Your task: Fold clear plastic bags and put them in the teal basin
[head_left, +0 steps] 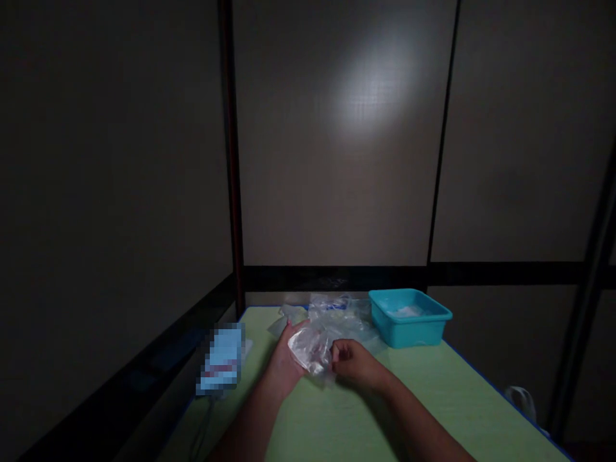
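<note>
A small clear plastic bag (310, 351) with something dark inside sits between my two hands over the green table (433, 398). My left hand (283, 362) cups its left side with the fingers spread under it. My right hand (353, 364) pinches its right edge with curled fingers. Just behind the bag lies a loose heap of more clear plastic bags (337, 314), reaching toward the table's far edge.
A teal plastic tub (411, 317) with something white inside stands at the far right of the table. A blurred light-blue flat item (222, 359) lies at the table's left edge. Dark panelled walls enclose the table closely on the left and back.
</note>
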Motion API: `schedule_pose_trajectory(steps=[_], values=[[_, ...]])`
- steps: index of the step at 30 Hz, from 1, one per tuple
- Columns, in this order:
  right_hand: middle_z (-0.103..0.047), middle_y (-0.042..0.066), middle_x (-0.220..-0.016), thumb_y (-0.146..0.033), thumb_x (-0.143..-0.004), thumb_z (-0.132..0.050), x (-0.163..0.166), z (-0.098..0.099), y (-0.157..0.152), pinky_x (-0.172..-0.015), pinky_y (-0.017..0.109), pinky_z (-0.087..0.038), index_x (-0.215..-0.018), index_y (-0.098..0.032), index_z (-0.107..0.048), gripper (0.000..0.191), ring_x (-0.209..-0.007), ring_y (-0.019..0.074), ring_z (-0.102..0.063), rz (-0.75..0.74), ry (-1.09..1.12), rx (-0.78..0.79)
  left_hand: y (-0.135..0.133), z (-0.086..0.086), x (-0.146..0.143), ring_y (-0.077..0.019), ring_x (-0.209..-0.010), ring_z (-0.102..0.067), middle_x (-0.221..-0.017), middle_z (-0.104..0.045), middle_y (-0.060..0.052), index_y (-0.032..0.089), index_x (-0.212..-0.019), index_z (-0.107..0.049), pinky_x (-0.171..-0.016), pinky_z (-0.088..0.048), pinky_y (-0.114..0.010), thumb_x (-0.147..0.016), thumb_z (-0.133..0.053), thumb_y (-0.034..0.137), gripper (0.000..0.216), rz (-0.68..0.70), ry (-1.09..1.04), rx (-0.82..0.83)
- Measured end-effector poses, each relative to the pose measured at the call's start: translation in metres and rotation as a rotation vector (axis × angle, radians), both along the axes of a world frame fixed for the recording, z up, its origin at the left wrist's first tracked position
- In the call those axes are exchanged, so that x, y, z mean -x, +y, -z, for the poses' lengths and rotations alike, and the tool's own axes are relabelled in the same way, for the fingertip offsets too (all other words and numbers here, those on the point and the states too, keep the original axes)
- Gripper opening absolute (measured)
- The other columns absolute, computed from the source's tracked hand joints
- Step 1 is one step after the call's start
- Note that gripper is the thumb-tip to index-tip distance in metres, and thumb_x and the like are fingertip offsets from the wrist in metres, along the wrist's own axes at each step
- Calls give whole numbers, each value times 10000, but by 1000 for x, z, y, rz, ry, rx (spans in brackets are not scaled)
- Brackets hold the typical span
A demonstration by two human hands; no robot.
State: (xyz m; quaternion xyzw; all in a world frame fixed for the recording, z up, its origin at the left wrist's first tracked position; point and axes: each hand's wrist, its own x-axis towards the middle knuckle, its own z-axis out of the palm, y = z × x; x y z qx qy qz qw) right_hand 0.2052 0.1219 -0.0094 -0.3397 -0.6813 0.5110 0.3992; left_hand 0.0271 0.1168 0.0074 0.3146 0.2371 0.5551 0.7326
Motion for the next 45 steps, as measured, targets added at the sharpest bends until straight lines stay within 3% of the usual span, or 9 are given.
schedule_pose_trajectory(steps=[5, 10, 15, 19, 26, 30, 35, 39, 45], values=[[-474, -61, -501, -226, -585, -629, -6, -1, -1, -422, 181, -247, -585, -171, -449, 188, -435, 59, -380, 75, 16, -21, -3, -11, 11, -210, -782, -625, -883, -657, -54, 196, -1178, -486, -686, -469, -320, -828, -454, 492, 459, 24, 67, -14], [-501, -37, -566, -255, -617, -630, -14, -14, -2, -481, 201, -326, -586, -181, -398, 245, -514, 87, -460, 158, 236, -10, -7, -11, 21, -169, -728, -611, -910, -653, -55, 163, -1111, -552, -633, -454, -260, -820, -485, 469, 428, 104, 174, -33], [-580, 5, -715, -224, -608, -572, -27, -25, -3, -509, 216, -395, -601, -196, -359, 215, -631, 129, -544, 278, 413, 51, -11, -4, 22, -94, -525, -549, -669, -608, 9, 161, -1015, -600, -482, -398, -185, -773, -591, 366, 318, 147, 360, -40], [-521, -31, -633, -256, -594, -540, -31, -28, -3, -530, 286, -472, -646, -209, -354, 199, -574, 141, -559, 374, 462, 158, -12, 5, 19, -52, -382, -444, -536, -523, 40, 115, -826, -622, -363, -285, -154, -664, -713, 287, 253, 231, 470, -30], [-477, -63, -551, -232, -628, -492, -28, -25, 2, -386, 232, -422, -716, -223, -368, 153, -418, 106, -483, 536, 396, 199, -13, 6, 22, -151, -674, -594, -766, -605, -60, 125, -802, -592, -606, -475, -265, -729, -601, 510, 392, 357, 474, -95], [-465, -65, -491, -216, -655, -483, -24, -19, 6, -379, 253, -435, -724, -224, -376, 127, -393, 117, -478, 561, 351, 226, -19, 6, 11, -199, -776, -613, -873, -622, -80, 160, -926, -570, -689, -480, -343, -725, -639, 437, 350, 453, 453, -138], [-507, -48, -564, -241, -694, -482, -21, -18, 5, -399, 254, -459, -751, -226, -390, 110, -461, 122, -524, 564, 342, 225, -20, 11, 0, -153, -639, -602, -772, -639, -59, 121, -888, -623, -601, -452, -254, -613, -744, 262, 332, 371, 585, -196], [-550, -22, -694, -403, -755, -473, -25, -24, 0, -393, 247, -459, -803, -233, -432, 181, -518, 126, -552, 532, 353, 202, -13, 13, 3, -125, -581, -585, -677, -635, -39, 105, -764, -639, -573, -424, -218, -577, -758, 246, 263, 257, 649, -188], [-542, -6, -591, -396, -639, -649, -29, -24, 0, -372, 223, -422, -670, -171, -502, 270, -449, 110, -511, 494, 287, 161, -10, 15, 6, -104, -530, -563, -617, -603, 5, 131, -699, -601, -527, -418, -209, -583, -743, 280, 236, 181, 688, -193]])
